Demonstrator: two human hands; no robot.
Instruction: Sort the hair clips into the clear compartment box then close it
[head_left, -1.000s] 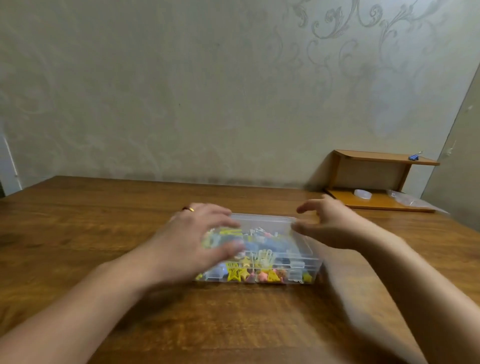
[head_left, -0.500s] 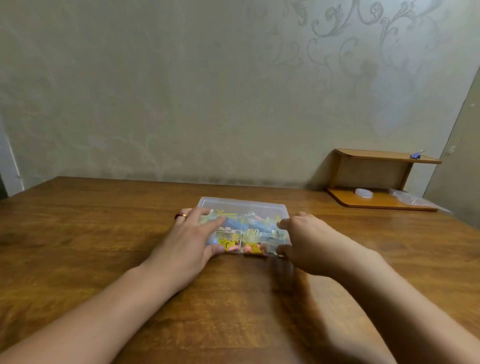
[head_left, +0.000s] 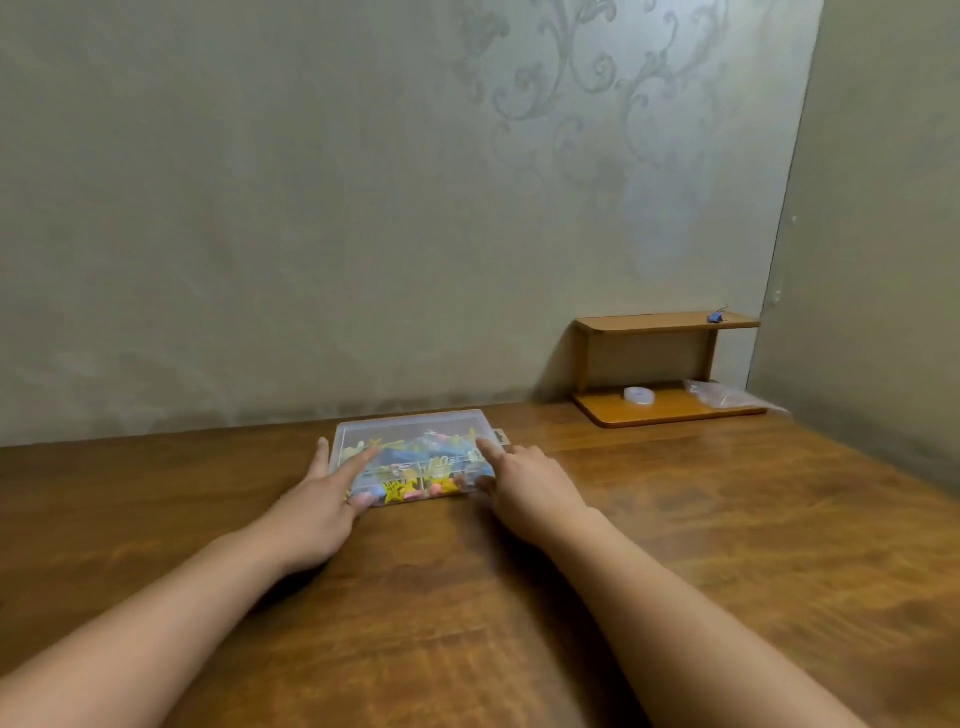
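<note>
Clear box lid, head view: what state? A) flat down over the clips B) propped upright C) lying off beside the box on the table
A: the lid lies flat on the clear box, the coloured clips show through it, and the left hand and right hand rest fingers on top.
</note>
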